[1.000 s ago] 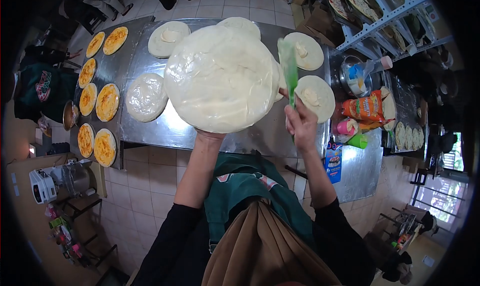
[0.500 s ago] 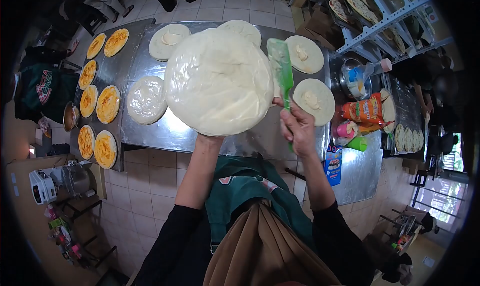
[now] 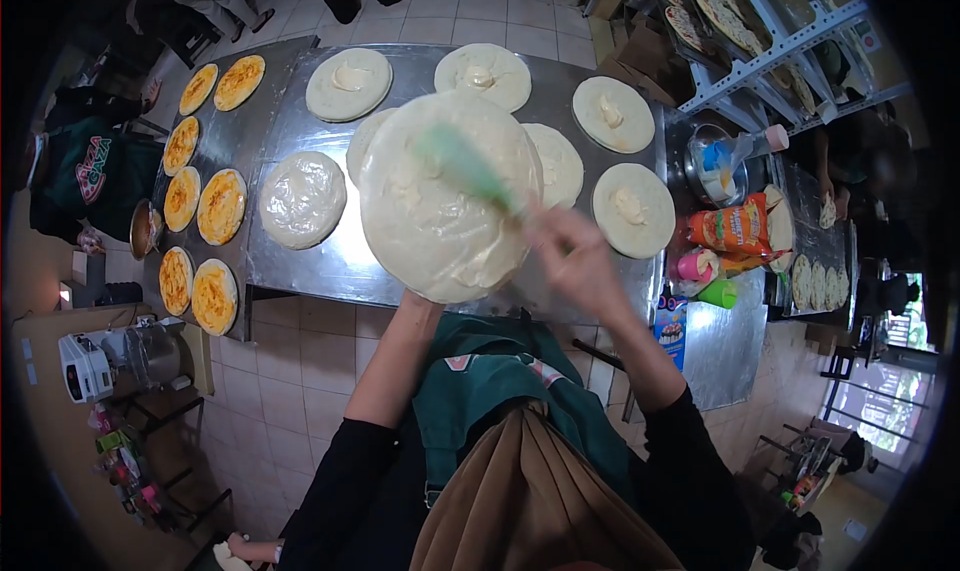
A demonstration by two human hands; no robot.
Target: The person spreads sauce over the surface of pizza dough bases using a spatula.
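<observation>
One metal table [image 3: 290, 274] is lying under a raised pale round [image 3: 440, 236], seemingly part-coated, the left hand [image 3: 424, 302] below it, grip impossible to tell; four dough rounds [image 3: 640, 236] are bearing unspread dollops [image 3: 628, 207], seven orange-topped discs [image 3: 221, 206] are lying already coated, and the right hand [image 3: 576, 261] is grasping a green spatula [image 3: 465, 168]

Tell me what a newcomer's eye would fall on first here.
Likely the big, round, glossy cream-coloured disc, held over the shiny grey metal table, with a blurred green spatula in the right hand crossing its face. Next, the flat round pieces spread with orange topping at the picture's left, and the glossy orange packet at the right.
</observation>
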